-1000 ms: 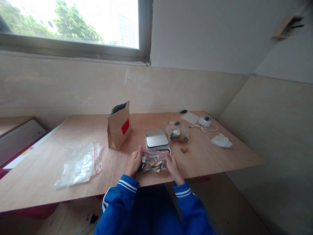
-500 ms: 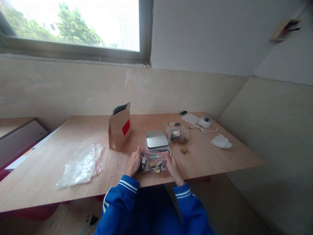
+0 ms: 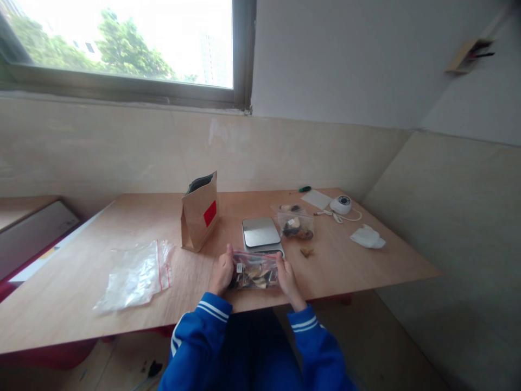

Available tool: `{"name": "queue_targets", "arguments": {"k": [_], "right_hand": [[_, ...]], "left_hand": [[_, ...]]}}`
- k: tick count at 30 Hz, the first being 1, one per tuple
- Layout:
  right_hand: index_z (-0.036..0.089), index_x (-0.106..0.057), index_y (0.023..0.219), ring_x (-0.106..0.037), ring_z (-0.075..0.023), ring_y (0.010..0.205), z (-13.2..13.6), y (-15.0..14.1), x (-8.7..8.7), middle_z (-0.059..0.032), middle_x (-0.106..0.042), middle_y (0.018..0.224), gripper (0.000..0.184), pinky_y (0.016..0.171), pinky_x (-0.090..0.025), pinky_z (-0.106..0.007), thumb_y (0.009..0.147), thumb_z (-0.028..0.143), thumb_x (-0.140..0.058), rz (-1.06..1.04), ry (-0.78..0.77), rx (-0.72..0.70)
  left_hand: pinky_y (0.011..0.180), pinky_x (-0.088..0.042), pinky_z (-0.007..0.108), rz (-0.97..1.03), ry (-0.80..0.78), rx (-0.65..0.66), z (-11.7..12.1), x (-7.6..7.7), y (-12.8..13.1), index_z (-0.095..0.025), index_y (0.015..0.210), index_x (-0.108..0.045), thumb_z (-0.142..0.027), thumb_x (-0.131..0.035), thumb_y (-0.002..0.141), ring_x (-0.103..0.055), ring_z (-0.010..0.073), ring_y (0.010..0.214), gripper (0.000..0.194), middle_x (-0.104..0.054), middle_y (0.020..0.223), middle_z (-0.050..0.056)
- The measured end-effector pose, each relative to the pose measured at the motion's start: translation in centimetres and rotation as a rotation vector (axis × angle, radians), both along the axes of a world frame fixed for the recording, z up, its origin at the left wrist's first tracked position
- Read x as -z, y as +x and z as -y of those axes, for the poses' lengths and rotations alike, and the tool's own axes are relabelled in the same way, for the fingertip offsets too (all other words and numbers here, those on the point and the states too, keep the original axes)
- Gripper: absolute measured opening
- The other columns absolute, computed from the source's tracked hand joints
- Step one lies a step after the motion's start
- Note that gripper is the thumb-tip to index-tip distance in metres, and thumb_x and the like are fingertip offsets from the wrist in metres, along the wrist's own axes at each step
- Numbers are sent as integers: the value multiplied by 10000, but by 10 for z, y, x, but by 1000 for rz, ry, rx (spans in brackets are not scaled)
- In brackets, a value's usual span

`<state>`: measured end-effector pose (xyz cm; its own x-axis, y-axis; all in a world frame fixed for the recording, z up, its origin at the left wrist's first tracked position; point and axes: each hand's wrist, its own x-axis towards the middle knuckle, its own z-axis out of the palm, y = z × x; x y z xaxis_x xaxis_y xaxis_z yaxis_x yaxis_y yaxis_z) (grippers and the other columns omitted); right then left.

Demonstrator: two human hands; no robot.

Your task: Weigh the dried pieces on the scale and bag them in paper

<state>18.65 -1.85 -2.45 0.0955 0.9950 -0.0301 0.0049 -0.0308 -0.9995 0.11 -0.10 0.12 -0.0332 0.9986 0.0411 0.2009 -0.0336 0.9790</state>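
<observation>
The zip bag (image 3: 255, 270) lies at the near edge of the worktop (image 3: 345, 260), just in front of the scale (image 3: 260, 232). The left hand (image 3: 222, 270) is clamped on its left end and the right hand (image 3: 287, 274) on its right end, fingers up at the red seal strip.

Risks, as I judge them: the bag sits so close to the edge that a slip of either hand could tip it off toward the lap. If the seal is only partly pressed shut, which I cannot tell from here, pieces could spill out when it is lifted. A hard squeeze could also crush the dry pieces inside.

The bag is small and clear, with a red strip along the top and a mix of dark and pale dried pieces filling it, plump rather than flat.

Farther out are a second filled bag (image 3: 296, 225), a loose piece (image 3: 306, 251), a standing paper bag (image 3: 199, 212) and empty bags (image 3: 136, 273).
</observation>
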Motion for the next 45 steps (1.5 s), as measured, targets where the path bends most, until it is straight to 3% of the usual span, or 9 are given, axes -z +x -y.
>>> {"name": "queue_targets", "arguments": {"k": [8,14,19,27,32,35,38,41,45], "right_hand": [[164,-698,810,-691,-255,802,10,4,-8,-102,-736,848,597,751,-538,-339,768,705,-450,-180,-81,203],[160,-694,714,-684,-239,658,15,4,-12,-98,-727,702,578,637,-540,-326,726,707,-511,-223,-86,273],[159,-649,606,-624,-184,517,15,29,-34,-60,-670,551,577,523,-483,-278,710,713,-525,-178,6,387],[134,-653,664,-605,-209,558,-70,114,-73,-87,-648,562,640,566,-464,-316,731,737,-447,132,173,513],[84,-627,908,-609,-300,829,-108,132,-67,-187,-664,863,732,754,-460,-429,748,751,-372,539,344,610],[94,-520,1147,-473,-356,1126,-94,117,-56,-245,-540,1170,690,903,-363,-530,779,672,-438,802,482,814],[154,-464,1236,-381,-354,1223,-71,95,-41,-223,-407,1324,595,928,-325,-539,821,580,-469,1008,547,722],[186,-566,1111,-416,-333,1176,-62,83,-26,-182,-419,1321,423,904,-333,-505,885,505,-403,1102,500,598],[181,-655,787,-523,-260,935,-75,88,-19,-137,-617,991,456,831,-350,-408,941,417,-297,1174,427,459]], "left_hand": [[426,-307,232,115,-17,81,-5,12,0,-130,670,-648,-671,-141,846,-423,109,400,761,-463,406,-3],[444,-323,237,119,36,-80,-7,16,-2,-153,587,-579,-613,-182,880,-430,110,422,674,-465,431,-2],[457,-334,245,164,109,-97,-7,10,-3,-148,625,-628,-566,-152,902,-438,107,449,692,-562,537,32],[459,-348,250,114,140,-77,-8,10,-5,-151,659,-651,-563,-181,901,-459,118,461,670,-579,540,35],[456,-350,249,147,137,-100,-8,7,-5,-149,648,-646,-577,-179,896,-459,118,460,680,-573,533,36],[461,-355,253,144,126,-102,-8,7,-5,-152,638,-637,-582,-176,893,-457,122,460,680,-566,534,35],[464,-354,256,131,119,-91,-8,6,-4,-159,629,-625,-597,-167,885,-454,127,462,683,-563,537,34],[461,-346,255,150,107,-86,-9,5,-4,-164,622,-616,-604,-185,880,-448,125,457,668,-558,530,28],[451,-340,259,159,94,-95,-9,5,-5,-164,609,-617,-605,-200,878,-447,126,450,664,-561,526,30]]}}
